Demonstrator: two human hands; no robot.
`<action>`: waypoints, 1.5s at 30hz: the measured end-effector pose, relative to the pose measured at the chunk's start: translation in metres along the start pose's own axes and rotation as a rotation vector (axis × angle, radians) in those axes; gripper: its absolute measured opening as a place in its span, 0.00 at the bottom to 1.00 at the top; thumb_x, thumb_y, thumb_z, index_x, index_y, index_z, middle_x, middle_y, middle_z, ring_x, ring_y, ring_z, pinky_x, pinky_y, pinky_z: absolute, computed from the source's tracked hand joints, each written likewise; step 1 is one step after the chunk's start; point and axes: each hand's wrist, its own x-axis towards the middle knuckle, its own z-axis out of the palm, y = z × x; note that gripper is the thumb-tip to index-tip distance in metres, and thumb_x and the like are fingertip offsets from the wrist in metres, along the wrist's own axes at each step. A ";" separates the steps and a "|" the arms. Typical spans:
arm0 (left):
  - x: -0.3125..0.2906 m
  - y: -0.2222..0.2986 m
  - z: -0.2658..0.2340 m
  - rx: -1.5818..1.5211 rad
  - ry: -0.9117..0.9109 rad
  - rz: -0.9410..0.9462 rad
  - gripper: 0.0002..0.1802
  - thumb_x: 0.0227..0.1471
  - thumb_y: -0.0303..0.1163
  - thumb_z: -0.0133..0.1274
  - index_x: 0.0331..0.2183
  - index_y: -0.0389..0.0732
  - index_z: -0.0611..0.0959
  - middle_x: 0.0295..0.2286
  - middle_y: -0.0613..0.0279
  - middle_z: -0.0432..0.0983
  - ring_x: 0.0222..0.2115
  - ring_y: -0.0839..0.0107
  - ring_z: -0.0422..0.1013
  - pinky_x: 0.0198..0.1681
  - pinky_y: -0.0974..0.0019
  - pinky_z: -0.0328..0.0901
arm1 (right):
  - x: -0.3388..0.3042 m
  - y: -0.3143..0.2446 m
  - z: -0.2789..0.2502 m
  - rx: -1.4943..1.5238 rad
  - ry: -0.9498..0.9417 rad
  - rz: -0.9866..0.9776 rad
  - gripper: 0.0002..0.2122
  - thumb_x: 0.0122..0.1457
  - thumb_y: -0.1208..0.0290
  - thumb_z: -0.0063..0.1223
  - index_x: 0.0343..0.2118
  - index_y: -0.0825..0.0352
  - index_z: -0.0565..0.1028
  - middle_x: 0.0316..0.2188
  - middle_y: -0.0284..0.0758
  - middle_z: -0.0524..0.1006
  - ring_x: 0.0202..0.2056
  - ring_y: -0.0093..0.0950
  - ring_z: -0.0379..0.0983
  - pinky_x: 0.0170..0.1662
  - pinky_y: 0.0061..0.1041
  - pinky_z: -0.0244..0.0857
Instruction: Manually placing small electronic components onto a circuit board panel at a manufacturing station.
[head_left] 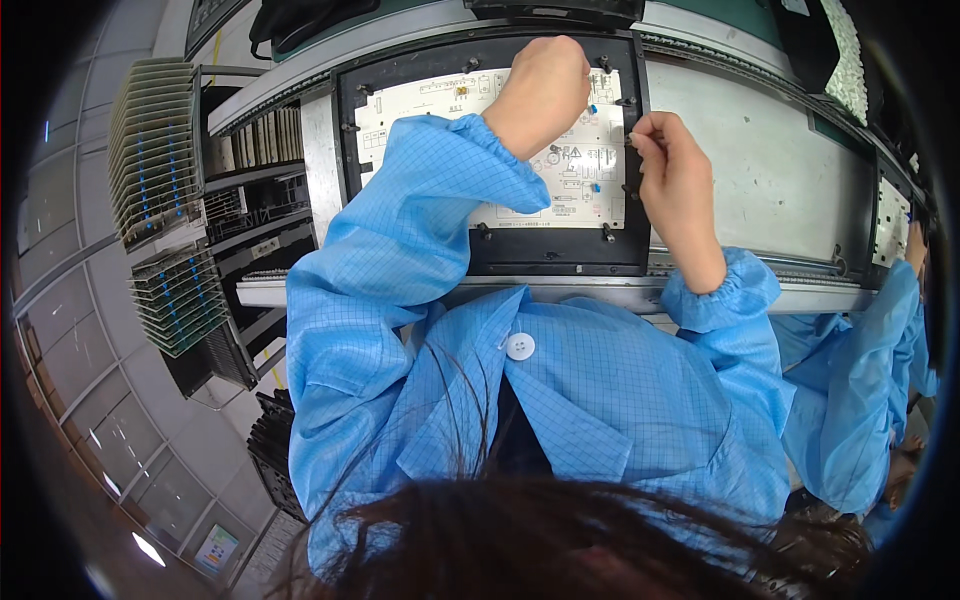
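Note:
A white circuit board [400,105] with printed markings and a few small blue and yellow parts sits in a black carrier frame [540,255]. Dark clips stand around the board's edge. My left hand [543,95] is curled over the board's far right part. Its fingertips are turned away from view, so what they hold, if anything, is hidden. At the frame's right side, my right hand [678,175] has thumb and forefinger pinched together beside the clips. Anything between those fingertips is too small to make out.
The frame rests on a conveyor with metal rails [740,70]. Stacked boards in a rack [155,150] stand at the left. Further right, another person's blue sleeve [860,400] reaches toward a second black frame [888,225] with a white board.

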 end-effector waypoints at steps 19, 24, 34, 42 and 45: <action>-0.076 0.006 -0.016 0.065 -0.175 0.074 0.03 0.46 0.20 0.55 0.28 0.34 0.81 0.27 0.51 0.76 0.34 0.53 0.71 0.45 0.58 0.63 | 0.004 -0.002 0.004 -0.037 -0.180 0.237 0.08 0.54 0.80 0.55 0.37 0.72 0.79 0.23 0.31 0.79 0.24 0.17 0.72 0.30 0.18 0.68; -0.075 0.007 -0.017 0.093 -0.185 0.096 0.04 0.45 0.19 0.54 0.29 0.35 0.80 0.27 0.51 0.76 0.34 0.53 0.70 0.44 0.58 0.63 | 0.009 -0.004 0.005 -0.092 -0.190 0.289 0.09 0.50 0.79 0.56 0.35 0.71 0.78 0.21 0.31 0.79 0.24 0.17 0.72 0.29 0.18 0.66; -0.075 0.015 -0.050 -0.260 -0.053 -0.095 0.04 0.49 0.22 0.54 0.29 0.31 0.81 0.25 0.44 0.78 0.30 0.52 0.76 0.37 0.54 0.69 | 0.010 -0.016 0.015 -0.341 -0.134 0.181 0.09 0.48 0.78 0.56 0.35 0.66 0.78 0.19 0.35 0.78 0.21 0.30 0.74 0.29 0.29 0.68; -0.084 0.006 -0.068 -0.309 0.089 -0.199 0.07 0.48 0.21 0.54 0.30 0.31 0.84 0.24 0.45 0.79 0.26 0.53 0.77 0.34 0.59 0.71 | 0.001 -0.025 0.031 -0.479 -0.028 -0.230 0.06 0.49 0.77 0.61 0.31 0.65 0.78 0.31 0.37 0.75 0.36 0.38 0.69 0.40 0.35 0.65; -0.087 0.011 -0.058 -0.291 0.077 -0.222 0.07 0.47 0.20 0.52 0.30 0.31 0.84 0.24 0.45 0.79 0.27 0.52 0.77 0.34 0.59 0.71 | 0.003 -0.014 0.038 -0.418 -0.072 -0.273 0.06 0.48 0.78 0.62 0.31 0.66 0.78 0.32 0.37 0.74 0.38 0.39 0.66 0.42 0.35 0.64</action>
